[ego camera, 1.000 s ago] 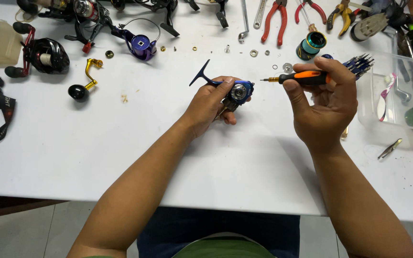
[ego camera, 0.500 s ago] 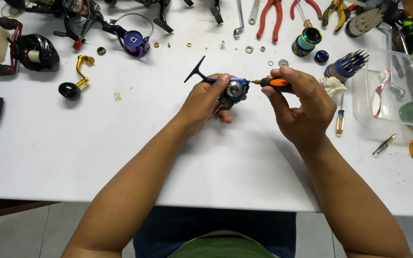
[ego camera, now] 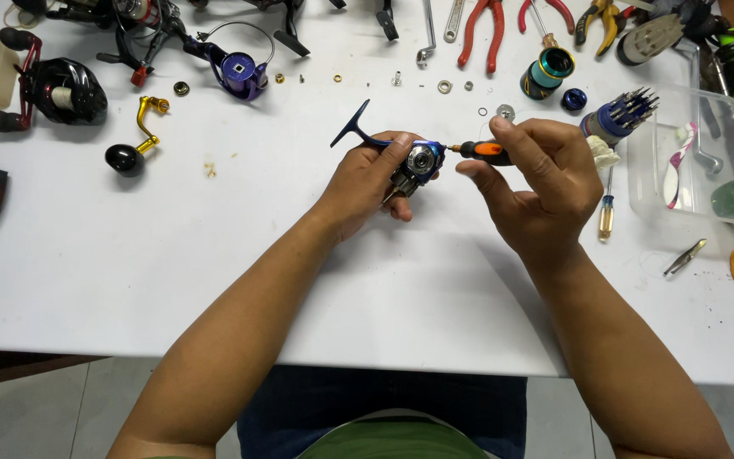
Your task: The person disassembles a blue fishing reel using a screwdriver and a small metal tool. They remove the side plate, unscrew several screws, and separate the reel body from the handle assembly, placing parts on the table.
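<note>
— From the head camera, what are the 2 hands holding?

— The left hand (ego camera: pixel 367 183) is wrapped closed around a small blue metal fishing-reel body with a thin dark stem (ego camera: pixel 414 161), held just above the white table (ego camera: pixel 214 255) near its middle. The right hand (ego camera: pixel 541 183) pinches a small screwdriver with an orange-and-black handle (ego camera: pixel 479 152) between thumb and fingertips — its tip touches the reel body's right side.

— And round about?

— Behind the right hand stands a blue holder bristling with screwdriver bits (ego camera: pixel 618 119), beside a clear plastic tub (ego camera: pixel 694 161). Near the far edge lie red-handled pliers (ego camera: pixel 484 25) and a teal spool (ego camera: pixel 547 70). Far left sit a black baitcasting reel with red arms (ego camera: pixel 57 89) and a gold crank handle with a black knob (ego camera: pixel 136 136), well apart from both hands.
</note>
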